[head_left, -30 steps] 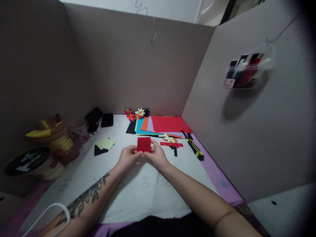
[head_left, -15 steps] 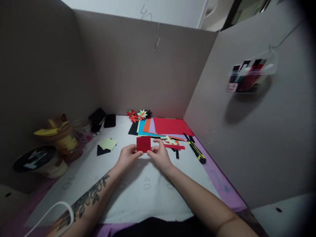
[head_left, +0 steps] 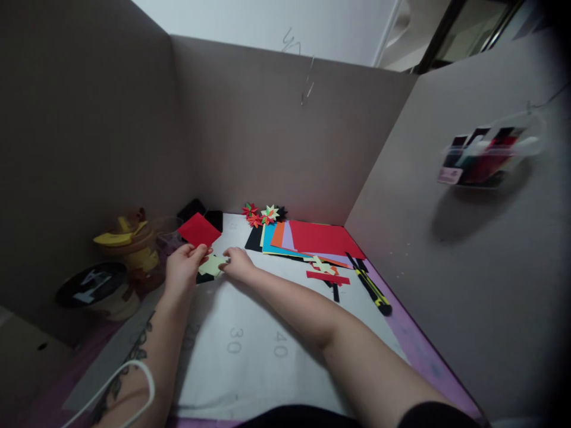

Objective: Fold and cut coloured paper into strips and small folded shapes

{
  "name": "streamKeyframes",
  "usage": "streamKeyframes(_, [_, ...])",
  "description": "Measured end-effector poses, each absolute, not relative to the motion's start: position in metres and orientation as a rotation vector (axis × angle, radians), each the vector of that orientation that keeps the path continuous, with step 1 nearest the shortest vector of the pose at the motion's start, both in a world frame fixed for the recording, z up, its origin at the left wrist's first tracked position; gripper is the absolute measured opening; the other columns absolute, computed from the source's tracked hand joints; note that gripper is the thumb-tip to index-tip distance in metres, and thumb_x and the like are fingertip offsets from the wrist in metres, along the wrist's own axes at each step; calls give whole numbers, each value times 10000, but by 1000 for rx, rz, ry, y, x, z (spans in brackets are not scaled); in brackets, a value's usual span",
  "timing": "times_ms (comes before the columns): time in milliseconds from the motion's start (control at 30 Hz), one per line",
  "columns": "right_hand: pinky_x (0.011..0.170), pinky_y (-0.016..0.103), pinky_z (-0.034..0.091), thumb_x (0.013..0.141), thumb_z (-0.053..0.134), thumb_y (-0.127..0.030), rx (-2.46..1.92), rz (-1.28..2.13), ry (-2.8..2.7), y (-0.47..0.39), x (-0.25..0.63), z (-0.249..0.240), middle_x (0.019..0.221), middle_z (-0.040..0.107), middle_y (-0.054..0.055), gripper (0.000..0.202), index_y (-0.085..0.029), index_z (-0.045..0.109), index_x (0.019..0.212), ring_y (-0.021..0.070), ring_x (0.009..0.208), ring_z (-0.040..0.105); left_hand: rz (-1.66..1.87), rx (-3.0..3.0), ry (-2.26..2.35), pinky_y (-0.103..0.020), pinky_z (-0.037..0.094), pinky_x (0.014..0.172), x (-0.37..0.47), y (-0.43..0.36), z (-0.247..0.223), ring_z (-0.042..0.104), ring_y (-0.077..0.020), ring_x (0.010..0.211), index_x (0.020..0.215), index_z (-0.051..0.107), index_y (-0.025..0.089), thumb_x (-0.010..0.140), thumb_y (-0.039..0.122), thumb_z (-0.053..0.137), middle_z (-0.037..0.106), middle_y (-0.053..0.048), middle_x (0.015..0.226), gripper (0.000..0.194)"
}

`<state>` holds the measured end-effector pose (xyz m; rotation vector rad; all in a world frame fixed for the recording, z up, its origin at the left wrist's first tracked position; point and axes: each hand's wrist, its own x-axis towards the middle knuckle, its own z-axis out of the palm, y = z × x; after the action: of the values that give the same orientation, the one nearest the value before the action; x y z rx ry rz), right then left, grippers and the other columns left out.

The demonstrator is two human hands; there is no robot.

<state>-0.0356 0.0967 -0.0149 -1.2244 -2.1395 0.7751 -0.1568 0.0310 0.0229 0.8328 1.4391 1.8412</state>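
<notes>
My left hand [head_left: 184, 267] pinches a red paper square [head_left: 200, 230] by its lower corner, raised above the table and tilted like a diamond. Beneath and beside it lie a pale yellow-green paper square [head_left: 210, 266] and a black paper piece [head_left: 205, 277], both partly covered by my hands. At the right edge of the pale square is my right hand [head_left: 237, 264], its fingers bent and slightly apart. Whether the fingertips touch that paper is hard to tell.
Coloured sheets [head_left: 325, 238] are stacked at the back, with folded paper stars [head_left: 269, 214] behind. Paper strips [head_left: 328, 277] and a yellow-black utility knife [head_left: 373, 291] lie right. Pots [head_left: 129, 246] and a lidded tub [head_left: 96, 288] stand left. Grey panels enclose the table.
My right hand has let go of the red square and moved left to the pale paper. My left hand has carried the red square left and turned it. The view has shifted left.
</notes>
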Motion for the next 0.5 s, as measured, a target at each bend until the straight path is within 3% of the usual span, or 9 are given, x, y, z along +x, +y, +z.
streamKeyframes(67, [752, 317, 417, 461, 816, -253, -1338, 769, -2087, 110, -58, -18, 954, 611, 57, 490, -184, 595, 893, 231, 930, 529, 1859, 825, 1418, -222, 502, 591, -162, 31, 23, 668, -174, 687, 639, 515, 174, 573, 306, 707, 628, 2, 571, 242])
streamKeyframes(167, [652, 267, 387, 371, 844, -208, -1412, 905, -2024, 120, -70, -25, 722, 575, -28, 468, -184, 586, 760, 167, 762, 524, 1861, 806, 1426, -227, 499, 585, -165, 31, 25, 671, -184, 698, 643, 512, 170, 562, 315, 708, 629, -3, 578, 257])
streamKeyframes(300, [547, 231, 313, 386, 804, -94, -1329, 1085, -1977, 119, -63, -32, 444, 401, -100, 321, -186, 534, 534, 88, 546, 424, 1825, 810, 1458, -232, 495, 587, -161, 30, 26, 667, -188, 710, 666, 540, 159, 561, 324, 698, 638, -16, 598, 251])
streamKeyframes(500, [484, 210, 255, 468, 712, -104, -1195, 1339, -1572, 112, -27, -27, 424, 420, -97, 214, -172, 509, 484, 61, 472, 364, 1802, 828, 1514, -227, 480, 559, -161, 29, 24, 662, -186, 697, 653, 532, 167, 568, 370, 664, 637, -20, 618, 257])
